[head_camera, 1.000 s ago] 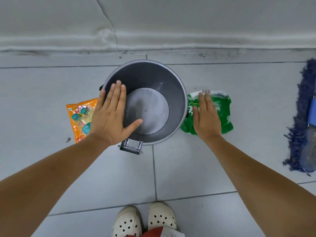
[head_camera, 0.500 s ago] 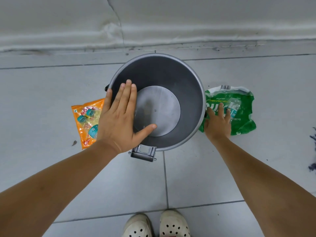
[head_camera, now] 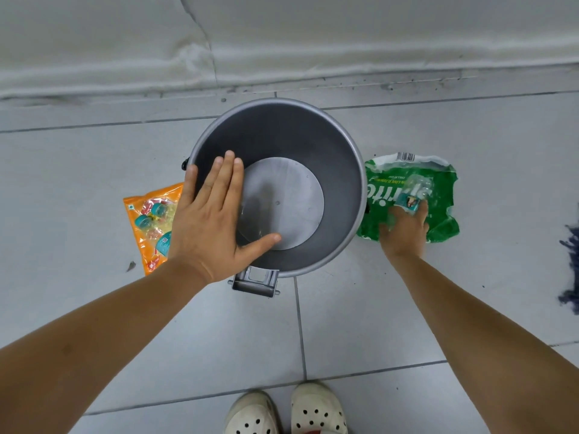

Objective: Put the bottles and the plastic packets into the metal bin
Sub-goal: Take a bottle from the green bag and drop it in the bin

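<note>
Head view: the left hand (head_camera: 210, 220) is spread flat, fingers released, over the near-left rim of the empty metal bin (head_camera: 351, 151). The green plastic packet (head_camera: 438, 180), on the floor tiles (head_camera: 344, 324) just right of the bin, is grasped by the right hand (head_camera: 404, 228). An orange packet (head_camera: 150, 220) is seen lying left of the bin.

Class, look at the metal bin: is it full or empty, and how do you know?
Empty. The metal bin shows a bare grey floor and walls; the orange packet and green packet lie on the tiles beside it.
</note>
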{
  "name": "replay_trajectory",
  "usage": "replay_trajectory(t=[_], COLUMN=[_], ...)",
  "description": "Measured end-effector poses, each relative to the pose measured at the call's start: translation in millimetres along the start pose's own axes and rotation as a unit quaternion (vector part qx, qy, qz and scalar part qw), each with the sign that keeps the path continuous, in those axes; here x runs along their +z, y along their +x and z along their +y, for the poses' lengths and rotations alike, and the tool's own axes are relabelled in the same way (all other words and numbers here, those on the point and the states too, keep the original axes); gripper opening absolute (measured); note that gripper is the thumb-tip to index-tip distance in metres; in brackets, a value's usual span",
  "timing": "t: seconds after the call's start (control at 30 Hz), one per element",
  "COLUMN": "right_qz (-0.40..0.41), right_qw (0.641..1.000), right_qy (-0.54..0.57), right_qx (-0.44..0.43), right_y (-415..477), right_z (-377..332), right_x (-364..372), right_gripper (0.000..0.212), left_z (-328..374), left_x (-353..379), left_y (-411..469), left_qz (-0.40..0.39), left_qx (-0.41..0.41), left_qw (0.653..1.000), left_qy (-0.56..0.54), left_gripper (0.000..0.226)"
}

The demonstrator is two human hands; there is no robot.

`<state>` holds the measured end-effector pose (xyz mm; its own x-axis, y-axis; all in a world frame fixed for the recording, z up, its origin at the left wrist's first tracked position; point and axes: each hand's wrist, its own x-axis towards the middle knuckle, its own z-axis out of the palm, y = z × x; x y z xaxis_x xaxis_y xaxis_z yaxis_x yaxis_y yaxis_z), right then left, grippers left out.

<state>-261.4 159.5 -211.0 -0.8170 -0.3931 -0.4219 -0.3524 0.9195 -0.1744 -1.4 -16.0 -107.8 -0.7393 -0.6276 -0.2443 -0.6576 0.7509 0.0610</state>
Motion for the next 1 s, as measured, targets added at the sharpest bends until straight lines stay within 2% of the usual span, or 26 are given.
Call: replay_trajectory(t=[0.13,0.23,0.4,0.47,0.63,0.73,0.83,1.0], right_qz=[0.089,0.152,0.242,0.233,0.085,0.093,0.164,0.215], right_qw=[0.983,0.962,0.906,0.890,0.892,0.888,0.877,0.897], right_qy=[0.159,0.220,0.266,0.263,0.237,0.258,0.312,0.342], right_qx=[-0.008,-0.050,-0.223,-0.292,-0.374,-0.369,-0.326,-0.180], right_y=[-22,-50,-106,-120,-125,-116,-107,-88], right_z=[-14,-26,-58,-73,-98,-95,-87,-61], right_x=[-22,-54,-102,-99,-53,-41,-48,-34], right_gripper=[0.041,0.039,0.038,0.039,0.037,0.036,0.027,0.023], left_z=[0,1,2,2,2,1,1,0], left_x=[-2,-4,-8,-8,-5,-3,-3,-1], left_y=[0,-1,-1,-1,-2,-3,-3,-1], left_qz=[-0.007,-0.015,-0.024,-0.020,-0.004,0.005,0.010,0.009], left_qx=[-0.002,-0.003,-0.007,-0.007,-0.013,-0.011,-0.009,-0.018], left_qw=[1.000,1.000,1.000,1.000,1.000,1.000,1.000,1.000], left_qy=[0.000,0.007,0.004,-0.003,-0.019,-0.025,-0.014,0.002], left_gripper=[0.108,0.109,0.111,0.112,0.113,0.112,0.112,0.112])
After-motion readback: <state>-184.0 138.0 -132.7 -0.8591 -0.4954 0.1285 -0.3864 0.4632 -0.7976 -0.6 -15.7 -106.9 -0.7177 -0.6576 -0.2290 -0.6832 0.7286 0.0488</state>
